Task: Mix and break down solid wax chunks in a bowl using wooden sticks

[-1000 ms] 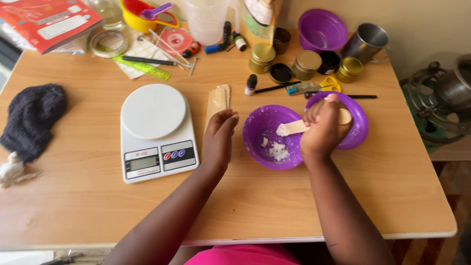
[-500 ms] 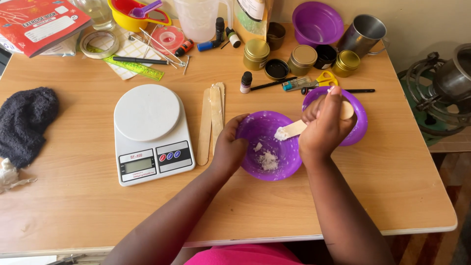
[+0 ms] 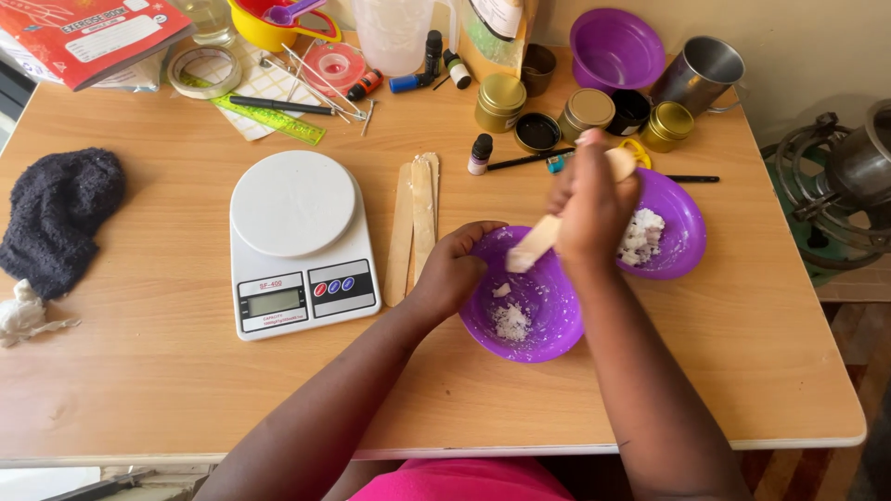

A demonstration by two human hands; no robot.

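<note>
Purple bowl [image 3: 548,325] w/ white flakes is sitting at table centre; our left hand [image 3: 452,271] is gripping its rim at 9 o'clock, right hand [image 3: 591,206] closed on wooden stick [image 3: 535,245]. We're thinking: scrape low, keeping bowl steadied.

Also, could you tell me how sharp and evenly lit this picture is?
Head view: daylight brightens the table evenly; soft shadows under both arms; right hand and wooden stick slightly blurred; kitchen scale sharp; table edges bow slightly.
</note>
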